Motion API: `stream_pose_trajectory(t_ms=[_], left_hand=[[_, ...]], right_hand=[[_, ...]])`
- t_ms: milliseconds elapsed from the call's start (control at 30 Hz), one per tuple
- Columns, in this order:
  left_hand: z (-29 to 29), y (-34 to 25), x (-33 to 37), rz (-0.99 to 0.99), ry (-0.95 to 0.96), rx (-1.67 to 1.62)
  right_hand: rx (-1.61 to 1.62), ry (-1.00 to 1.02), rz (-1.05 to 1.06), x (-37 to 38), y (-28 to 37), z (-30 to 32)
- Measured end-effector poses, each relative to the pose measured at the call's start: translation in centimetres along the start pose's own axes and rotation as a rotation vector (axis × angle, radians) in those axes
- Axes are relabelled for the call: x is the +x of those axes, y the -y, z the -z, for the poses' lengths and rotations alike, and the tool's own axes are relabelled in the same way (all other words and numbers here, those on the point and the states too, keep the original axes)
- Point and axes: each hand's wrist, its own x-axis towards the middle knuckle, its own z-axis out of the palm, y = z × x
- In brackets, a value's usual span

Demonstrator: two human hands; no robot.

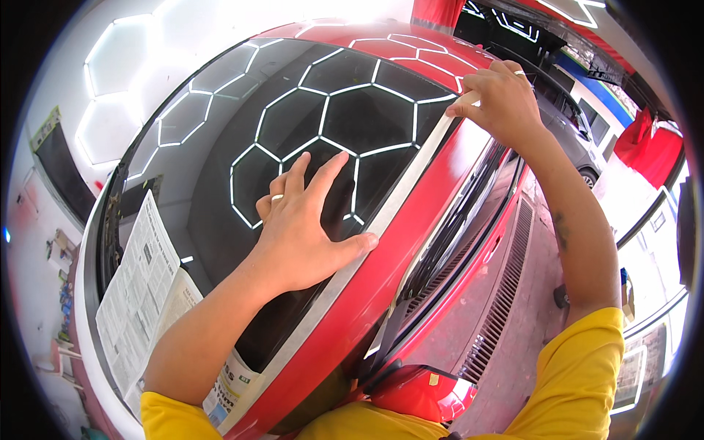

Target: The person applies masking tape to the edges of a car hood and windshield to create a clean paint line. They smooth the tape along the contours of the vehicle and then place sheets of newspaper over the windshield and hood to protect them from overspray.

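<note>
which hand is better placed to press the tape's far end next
Probably the right hand: it holds the pale tape at its far end; the left hand is nearer, thumb on it.

A: Quick q: what's carrying the stuff?
B: Red car [418, 220], mostly its dk windshield [293, 114] + the red pillar [359, 301] along the glass.
A: OK, what's on it?
B: Pale tape strip [403, 189], long & narrow, running lengthwise along the windshield edge, nxt to the pillar.
A: Anything else?
B: Yep, newspaper [143, 286] on the lower pt of the glass. One big sheet at pic L, another just beside it, plus a bit nr the tape's lower end, partly hidden.
</note>
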Motion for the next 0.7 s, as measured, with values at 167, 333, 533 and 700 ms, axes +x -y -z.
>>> stream_pose_trajectory(t_ms=[167, 333, 533, 700], left_hand=[[-0.3, -0.5, 0.4, 0.025, -0.001, -0.001], [-0.4, -0.2, 0.5, 0.01, 0.005, -0.009], [-0.4, -0.2, 0.4, 0.01, 0.001, 0.022], [-0.4, -0.3, 0.5, 0.005, 0.002, 0.013]], right_hand=[[0.003, -0.068, 0.041, -0.1, -0.5, -0.5], [0.038, -0.105, 0.02, -0.2, -1.0, -0.9], [-0.013, 0.072, -0.025, 0.4, -0.4, 1.3], [-0.058, 0.09, -0.059, -0.5, -0.4, 0.6]])
